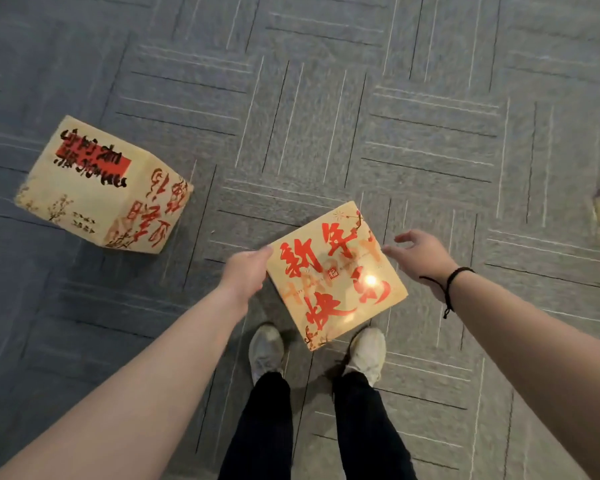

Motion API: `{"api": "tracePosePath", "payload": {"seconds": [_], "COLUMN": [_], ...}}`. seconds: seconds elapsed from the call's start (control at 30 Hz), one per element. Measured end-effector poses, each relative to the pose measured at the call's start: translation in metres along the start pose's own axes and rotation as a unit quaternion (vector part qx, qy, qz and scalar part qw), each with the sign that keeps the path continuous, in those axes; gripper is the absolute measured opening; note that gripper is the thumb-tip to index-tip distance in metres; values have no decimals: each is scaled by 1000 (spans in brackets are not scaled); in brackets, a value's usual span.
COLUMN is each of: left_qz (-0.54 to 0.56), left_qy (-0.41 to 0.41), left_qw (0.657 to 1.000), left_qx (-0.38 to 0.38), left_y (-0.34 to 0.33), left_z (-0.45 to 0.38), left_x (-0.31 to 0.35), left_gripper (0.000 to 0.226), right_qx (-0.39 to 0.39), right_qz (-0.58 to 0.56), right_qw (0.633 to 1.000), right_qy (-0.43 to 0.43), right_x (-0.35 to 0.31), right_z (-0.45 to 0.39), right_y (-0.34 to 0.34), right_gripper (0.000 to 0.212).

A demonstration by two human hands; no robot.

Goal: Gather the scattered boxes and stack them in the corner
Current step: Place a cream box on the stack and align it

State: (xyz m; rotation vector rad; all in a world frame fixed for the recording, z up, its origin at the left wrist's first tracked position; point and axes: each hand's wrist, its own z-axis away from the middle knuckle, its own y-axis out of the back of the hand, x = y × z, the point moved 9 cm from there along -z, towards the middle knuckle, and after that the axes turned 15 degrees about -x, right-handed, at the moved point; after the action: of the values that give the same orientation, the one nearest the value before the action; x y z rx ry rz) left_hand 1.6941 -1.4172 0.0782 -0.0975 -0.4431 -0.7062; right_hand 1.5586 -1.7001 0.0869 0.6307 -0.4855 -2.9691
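The left hand (246,271) touches the glossy square cardboard box (336,275) at its edge, grip unclear; the right hand (421,256) hovers alongside, fingers spread, above grey ribbed carpet (326,116).

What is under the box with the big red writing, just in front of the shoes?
Around the red-lettered box you see grey carpet tiles, and its near corner sits between the white shoes. The floor directly beneath it is covered, so whether it rests there or is lifted cannot be told.
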Motion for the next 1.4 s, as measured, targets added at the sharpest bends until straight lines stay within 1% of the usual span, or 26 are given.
{"api": "tracePosePath", "payload": {"seconds": [0.03,0.17,0.27,0.3,0.37,0.4,0.43,0.53,0.57,0.67,0.73,0.83,0.93,1.0,1.03,1.1,1.13,1.2,1.3,1.33,1.4], "left_qz": [4,46,68,71,92,102,111,131,133,115,99,81,42,26,19,1,-9,-29,-53,-60,-93], "left_qy": [9,42,74,85,101,106,106,92,83,32,-13,-90,-156,-190,-211,-247,-259,-288,-347,-358,-386], "left_qw": [1000,998,995,994,991,989,988,987,988,993,995,993,987,982,977,967,963,952,920,910,883], "left_qx": [-4,8,17,17,10,3,-6,-8,-4,-1,3,-2,2,-6,-18,-55,-74,-104,-175,-201,-249], "left_y": [-7,-23,-34,-38,-47,-52,-57,-64,-63,-55,-49,-50,-55,-64,-74,-99,-111,-136,-179,-195,-230], "left_z": [-24,-106,-145,-154,-169,-173,-176,-174,-170,-152,-134,-93,-41,2,30,93,122,181,270,299,358], "left_x": [-13,-60,-90,-100,-119,-126,-133,-136,-131,-94,-53,27,113,167,196,248,271,309,352,361,370], "left_gripper": [32,26,29,29,28,29,31,39,43,56,64,75,82,89,83,56,50,57,58,54,25], "right_qx": [-5,-11,-13,-17,-34,-42,-49,-55,-63,-77,-66,-35,3,39,62,112,138,178,226,245,294], "right_qz": [11,40,62,60,45,34,24,-14,-31,-86,-135,-201,-274,-303,-313,-321,-325,-344,-372,-388,-421], "right_qw": [1000,999,998,998,998,998,998,998,997,993,989,978,956,940,931,913,903,880,847,831,791], "right_qy": [-4,-20,-28,-27,-27,-30,-29,-35,-35,-26,-8,38,103,151,175,223,244,274,306,315,333], "right_x": [8,30,45,51,64,71,78,92,93,87,74,39,2,-19,-28,-41,-45,-47,-36,-27,-1], "right_z": [-25,-116,-171,-186,-210,-217,-222,-224,-220,-196,-172,-117,-43,14,46,114,148,216,317,350,422], "right_y": [-3,-17,-29,-35,-47,-52,-57,-61,-60,-44,-19,30,90,134,156,199,218,246,276,283,288], "right_gripper": [55,62,66,63,47,42,42,61,61,48,43,36,23,19,18,19,22,26,36,40,41]}}
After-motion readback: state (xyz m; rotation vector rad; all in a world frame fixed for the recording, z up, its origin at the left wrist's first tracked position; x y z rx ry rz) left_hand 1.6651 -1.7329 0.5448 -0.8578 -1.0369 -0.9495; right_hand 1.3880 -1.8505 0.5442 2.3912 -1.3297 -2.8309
